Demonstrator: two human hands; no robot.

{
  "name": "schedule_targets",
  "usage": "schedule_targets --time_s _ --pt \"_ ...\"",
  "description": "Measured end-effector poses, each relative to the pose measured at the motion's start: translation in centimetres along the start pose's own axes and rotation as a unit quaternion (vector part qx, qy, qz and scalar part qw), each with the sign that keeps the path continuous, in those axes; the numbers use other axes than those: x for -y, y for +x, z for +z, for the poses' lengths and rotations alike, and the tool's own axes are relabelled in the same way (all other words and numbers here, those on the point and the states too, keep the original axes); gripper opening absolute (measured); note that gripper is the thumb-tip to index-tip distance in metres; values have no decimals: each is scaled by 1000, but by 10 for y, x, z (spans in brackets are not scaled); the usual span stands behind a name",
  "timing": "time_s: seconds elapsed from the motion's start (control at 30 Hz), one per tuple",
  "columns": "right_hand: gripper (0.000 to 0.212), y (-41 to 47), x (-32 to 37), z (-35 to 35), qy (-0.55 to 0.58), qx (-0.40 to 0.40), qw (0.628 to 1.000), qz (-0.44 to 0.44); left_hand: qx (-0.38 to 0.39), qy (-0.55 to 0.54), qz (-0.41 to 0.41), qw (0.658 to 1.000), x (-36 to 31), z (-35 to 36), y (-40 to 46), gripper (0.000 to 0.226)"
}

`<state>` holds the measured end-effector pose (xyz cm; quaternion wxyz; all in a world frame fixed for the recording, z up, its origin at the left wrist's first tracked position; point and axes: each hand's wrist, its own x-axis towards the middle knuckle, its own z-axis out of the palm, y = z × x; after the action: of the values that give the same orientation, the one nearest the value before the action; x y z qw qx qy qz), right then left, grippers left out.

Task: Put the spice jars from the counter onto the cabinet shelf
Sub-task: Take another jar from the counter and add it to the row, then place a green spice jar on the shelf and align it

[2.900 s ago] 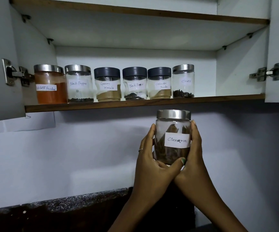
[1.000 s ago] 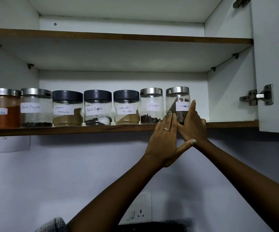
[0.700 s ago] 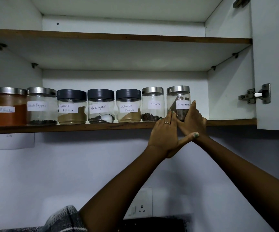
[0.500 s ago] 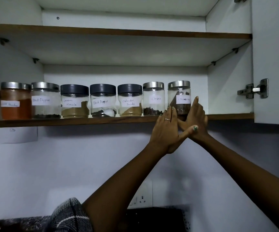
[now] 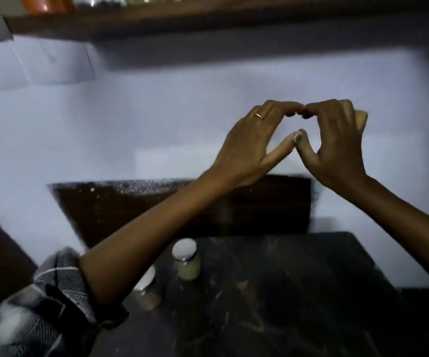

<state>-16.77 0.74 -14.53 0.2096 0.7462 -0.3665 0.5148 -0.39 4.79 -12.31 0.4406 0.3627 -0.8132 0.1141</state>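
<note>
A dark, mottled surface (image 5: 298, 292) is carrying two spice jars near its back left part. A jar with pale contents (image 5: 186, 262) is standing upright nearer the back edge, and a jar with brown contents (image 5: 148, 292) is sitting beside it, towards the front left. Along the top, the wooden shelf (image 5: 208, 16) is bearing blurred jar bottoms, one orange (image 5: 45, 3).

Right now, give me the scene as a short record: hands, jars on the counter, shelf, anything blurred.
left hand: in the air in front of the wall, holds nothing, fingers loosely curved
right hand: in the air beside the left hand, holds nothing, fingertips near the left hand's
jars on counter: two; pale jar with a white lid, upright; brown jar partly hidden behind the left forearm
counter: dark
shelf: only its front edge and jar bottoms show at the top
blur: strong; labels unreadable
</note>
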Motion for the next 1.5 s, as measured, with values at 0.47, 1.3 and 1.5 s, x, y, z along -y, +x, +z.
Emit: schedule_targets --time_s 0.47,1.3,1.5 --pt "23 -124 135 149 76 280 957 16 200 -11 -252 947 147 -16 -207 37" --pt "101 -242 186 260 302 501 596 550 382 -70 -564 729 235 78 -326 96" --pt "78 -257 183 237 242 476 636 557 433 29 -509 743 210 84 -325 103"
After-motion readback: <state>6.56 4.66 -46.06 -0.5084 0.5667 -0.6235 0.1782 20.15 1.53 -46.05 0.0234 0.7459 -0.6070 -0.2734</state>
